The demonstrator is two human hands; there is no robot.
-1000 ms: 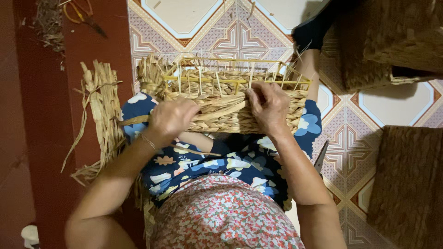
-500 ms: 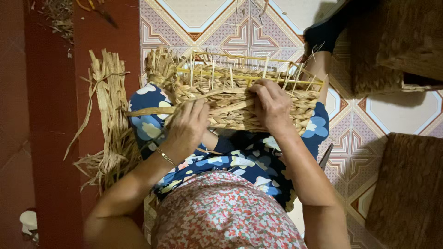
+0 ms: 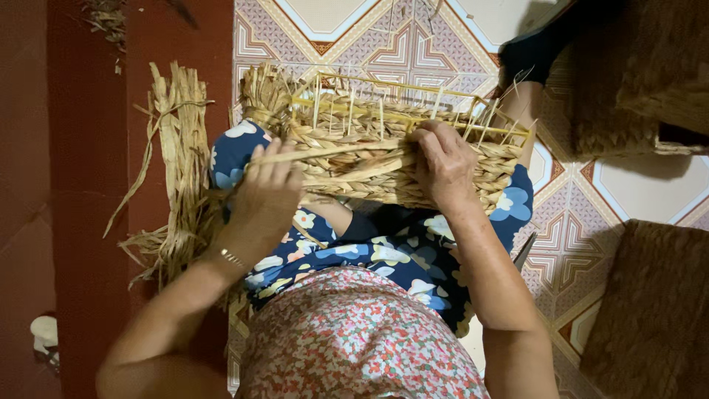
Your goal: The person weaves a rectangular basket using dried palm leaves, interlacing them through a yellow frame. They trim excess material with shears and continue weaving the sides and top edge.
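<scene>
On the person's lap, across knees clad in blue floral cloth, rests a half-woven straw basket (image 3: 384, 151), its thin upright stakes poking up along a pale rectangular frame. Her left hand (image 3: 267, 193) is closed around a flat straw strand (image 3: 332, 152), which runs rightward from the fingers across the woven side of the basket. Her right hand (image 3: 445, 164) presses flat against the weave near the basket's middle, fingers curled over the plaited rows; whether it pinches a strand or merely steadies the work cannot be told. A thin bracelet (image 3: 231, 258) circles the left wrist. Just beside the left knee, a bundle of dried straw (image 3: 177, 162) lies on the red floor (image 3: 81, 185). Patterned tiles (image 3: 384, 37) spread beyond the basket, and dark woven baskets (image 3: 650, 310) stand at the right, well apart from the hands
</scene>
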